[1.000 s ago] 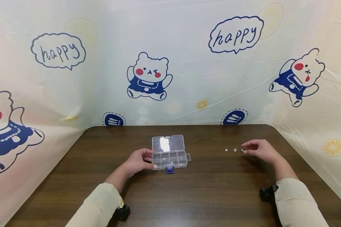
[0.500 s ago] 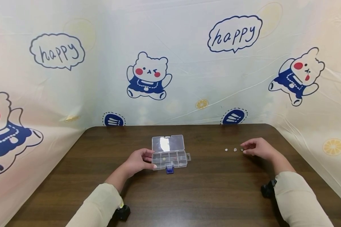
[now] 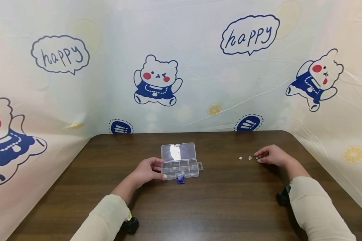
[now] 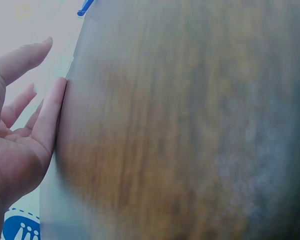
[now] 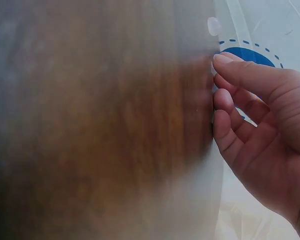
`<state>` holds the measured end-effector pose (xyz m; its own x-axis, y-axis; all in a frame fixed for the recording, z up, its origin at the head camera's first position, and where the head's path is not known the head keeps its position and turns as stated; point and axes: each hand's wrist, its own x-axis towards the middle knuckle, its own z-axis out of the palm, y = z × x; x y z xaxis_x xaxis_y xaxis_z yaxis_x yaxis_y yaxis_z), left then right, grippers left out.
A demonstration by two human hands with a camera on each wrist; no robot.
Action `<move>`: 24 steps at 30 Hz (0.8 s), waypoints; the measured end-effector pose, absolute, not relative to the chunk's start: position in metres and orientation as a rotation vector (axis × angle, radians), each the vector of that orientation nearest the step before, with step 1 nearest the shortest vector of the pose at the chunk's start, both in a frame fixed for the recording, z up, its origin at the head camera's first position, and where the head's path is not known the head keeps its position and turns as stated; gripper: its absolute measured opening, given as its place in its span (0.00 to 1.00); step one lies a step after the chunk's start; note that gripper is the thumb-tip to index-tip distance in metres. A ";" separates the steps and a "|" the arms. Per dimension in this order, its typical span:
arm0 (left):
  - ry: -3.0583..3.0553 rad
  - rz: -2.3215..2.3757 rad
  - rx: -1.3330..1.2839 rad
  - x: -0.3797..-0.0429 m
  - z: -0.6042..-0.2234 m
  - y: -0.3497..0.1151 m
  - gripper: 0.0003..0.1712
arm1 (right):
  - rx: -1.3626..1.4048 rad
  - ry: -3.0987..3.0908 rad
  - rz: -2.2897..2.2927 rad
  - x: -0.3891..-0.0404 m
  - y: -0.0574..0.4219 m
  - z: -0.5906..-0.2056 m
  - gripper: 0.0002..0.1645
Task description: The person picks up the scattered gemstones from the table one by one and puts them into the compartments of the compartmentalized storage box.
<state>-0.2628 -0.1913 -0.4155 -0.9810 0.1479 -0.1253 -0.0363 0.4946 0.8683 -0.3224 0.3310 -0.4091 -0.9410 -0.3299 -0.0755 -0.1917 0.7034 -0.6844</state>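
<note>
A clear plastic compartment box (image 3: pixel 184 174) lies on the table with its lid (image 3: pixel 178 152) raised at the back and a blue latch (image 3: pixel 180 179) at the front. One small yellowish piece (image 3: pixel 174 168) sits in a compartment. My left hand (image 3: pixel 146 171) holds the box's left end, thumb at the front corner, other fingers further back. To the right, my right hand (image 3: pixel 273 156) has thumb and forefinger on either side of a small whitish pebble-like piece (image 3: pixel 257 158), pinching it at the tabletop. Two similar pieces, one pale (image 3: pixel 249 158) and one white (image 3: pixel 240 158), lie just left of it.
The brown wooden table (image 3: pixel 214 204) runs back to a printed cloth (image 3: pixel 199 83) with bear drawings, which also hangs at both sides. A hanging tab (image 3: pixel 200 166) sticks out from the box's right end. Black wrist cameras sit under both sleeves.
My right hand shifts very slightly back, its fingers staying around the rightmost piece. The left hand and the box keep their places.
</note>
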 end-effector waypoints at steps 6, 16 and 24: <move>2.545 1.487 0.087 -0.267 -0.412 -0.190 0.35 | -0.428 2.730 -1.025 -0.330 0.332 -0.409 0.12; 2.522 1.505 0.083 -0.271 -0.414 -0.192 0.35 | -0.375 2.725 -1.010 -0.331 0.330 -0.409 0.09; 2.524 1.505 0.084 -0.272 -0.416 -0.192 0.36 | -0.382 2.721 -1.005 -0.331 0.330 -0.411 0.08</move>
<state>-0.2722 -0.1923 -0.4163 -0.9781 0.1514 -0.1430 -0.0539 0.4794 0.8759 -0.3308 0.3298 -0.4106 -0.9430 -0.3137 -0.1112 -0.1662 0.7332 -0.6594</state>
